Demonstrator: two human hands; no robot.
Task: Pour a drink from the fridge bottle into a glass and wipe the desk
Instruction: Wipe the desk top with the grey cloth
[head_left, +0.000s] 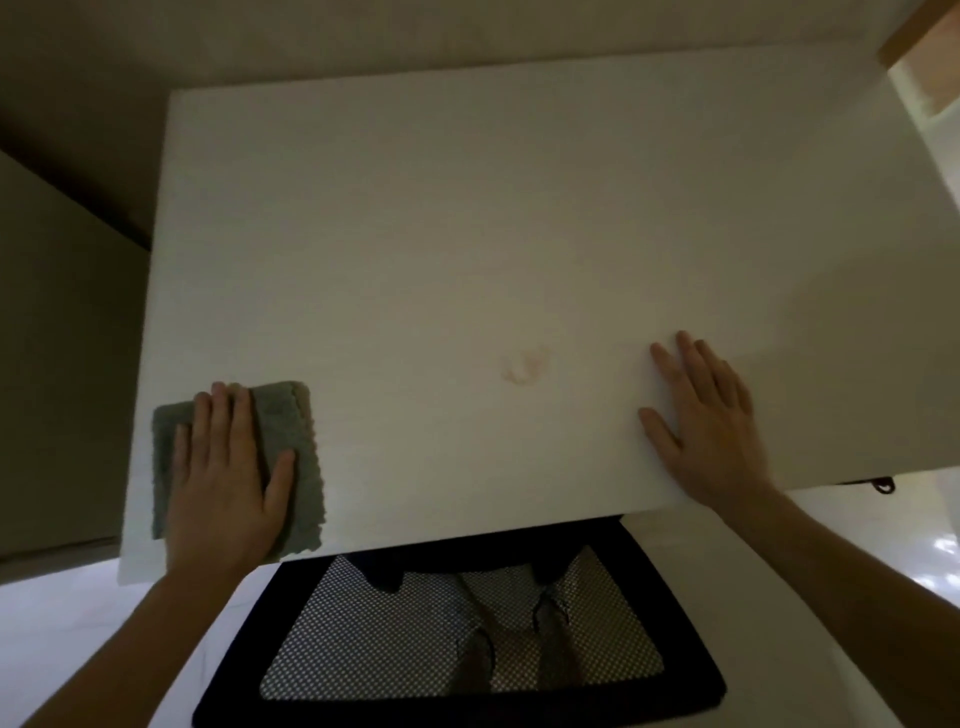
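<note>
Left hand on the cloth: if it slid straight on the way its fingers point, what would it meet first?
Nothing, it seems: ahead of the left hand and grey cloth lies bare desk to the far edge. The faint stain sits off to the right.

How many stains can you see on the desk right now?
1: a faint pinkish stain near the desk's front middle, between the cloth and the right hand. Any under the cloth or hands would be hidden.
</note>
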